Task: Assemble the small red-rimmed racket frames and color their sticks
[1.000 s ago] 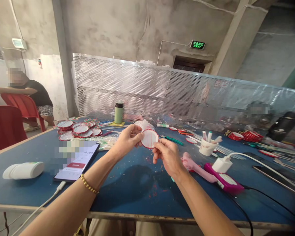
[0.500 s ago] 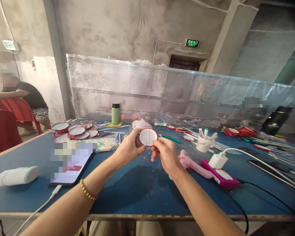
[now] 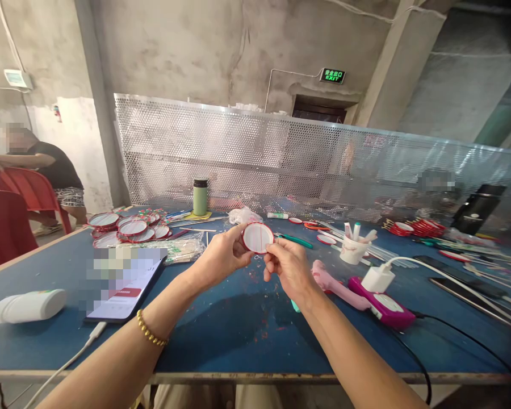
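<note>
Between my two hands, above the blue table, is a small round disc [image 3: 257,237] with a pale, faintly lined face and a red rim. My left hand [image 3: 225,251] is closed on its left edge, thumb below and fingers behind. At the lower right edge, my right hand [image 3: 287,264] pinches the rim between thumb and forefinger. A short white loop hangs just under the disc. Behind it lie a crumpled clear plastic bag [image 3: 244,216] and a teal-handled tool [image 3: 297,240]. Similar red-rimmed discs [image 3: 132,226] are piled at the back left.
A lit phone [image 3: 128,289] on a cable and a white bottle [image 3: 28,305] lie left. Right are a pink tool [image 3: 340,288], a magenta power strip [image 3: 383,309] and a cup of markers [image 3: 352,250]. A perforated metal screen [image 3: 221,153] backs the table; a person [image 3: 51,162] sits far left.
The disc has shifted very slightly to the right and tilted a little; both hands keep their hold. The seated person's arm has moved.
</note>
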Demonstrator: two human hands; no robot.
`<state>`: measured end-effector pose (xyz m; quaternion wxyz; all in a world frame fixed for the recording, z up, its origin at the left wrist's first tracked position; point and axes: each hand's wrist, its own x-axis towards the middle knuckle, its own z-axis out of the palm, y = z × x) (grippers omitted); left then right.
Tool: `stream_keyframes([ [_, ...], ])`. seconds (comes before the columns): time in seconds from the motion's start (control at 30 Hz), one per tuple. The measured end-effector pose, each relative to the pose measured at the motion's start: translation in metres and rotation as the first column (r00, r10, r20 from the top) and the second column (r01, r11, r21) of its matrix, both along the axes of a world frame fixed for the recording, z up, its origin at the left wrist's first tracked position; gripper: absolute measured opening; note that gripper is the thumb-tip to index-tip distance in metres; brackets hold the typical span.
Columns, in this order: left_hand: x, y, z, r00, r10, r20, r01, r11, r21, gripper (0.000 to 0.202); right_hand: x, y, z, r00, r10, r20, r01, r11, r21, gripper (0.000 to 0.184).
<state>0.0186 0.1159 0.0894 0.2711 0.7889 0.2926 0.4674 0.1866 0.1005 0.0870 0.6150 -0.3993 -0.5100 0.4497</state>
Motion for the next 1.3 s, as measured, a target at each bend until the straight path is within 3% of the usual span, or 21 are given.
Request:
stream_keyframes([
  [0.67, -0.0016, -0.0057, 0.0078, 1.000, 0.012, -0.014, -0.012, 0.999, 0.031, 0.051, -0.0008, -0.0019, 0.0009, 1.000, 0.012, 0.014, -0.012, 1.000, 0.006, 0.016],
  [0.77, -0.0005, -0.0067, 0.0091, 1.000, 0.007, 0.015, -0.007, 1.000, 0.005, 0.052, -0.0007, -0.0013, 0.0009, 1.000, 0.014, 0.012, -0.015, 1.000, 0.007, 0.016],
  [0.87, 0.0007, -0.0074, 0.0098, 0.992, -0.053, 0.114, 0.066, 0.992, -0.111, 0.056, 0.0001, -0.0001, 0.0010, 1.000, 0.003, 0.006, -0.003, 1.000, 0.009, 0.017],
  [0.93, 0.0013, -0.0077, 0.0099, 0.967, -0.102, 0.235, 0.163, 0.953, -0.254, 0.054, 0.0008, 0.0005, 0.0013, 1.000, -0.018, 0.008, 0.018, 1.000, 0.020, 0.017],
  [1.07, 0.0015, -0.0072, 0.0073, 0.897, -0.142, 0.419, 0.366, 0.769, -0.524, 0.026, 0.0009, 0.0001, 0.0014, 0.998, -0.047, 0.052, 0.043, 0.997, 0.065, 0.018],
  [1.13, 0.0008, -0.0063, 0.0052, 0.873, -0.161, 0.461, 0.432, 0.694, -0.576, 0.026, 0.0004, -0.0007, 0.0012, 0.996, -0.042, 0.078, 0.036, 0.996, 0.081, 0.020],
  [1.2, -0.0002, -0.0055, 0.0037, 0.859, -0.176, 0.481, 0.465, 0.663, -0.586, 0.028, 0.0000, -0.0015, 0.0011, 0.994, -0.041, 0.097, 0.032, 0.995, 0.091, 0.020],
  [1.3, -0.0014, -0.0053, 0.0037, 0.864, -0.181, 0.470, 0.458, 0.669, -0.586, 0.029, 0.0000, -0.0024, 0.0010, 0.992, -0.038, 0.120, 0.024, 0.993, 0.113, 0.020],
])
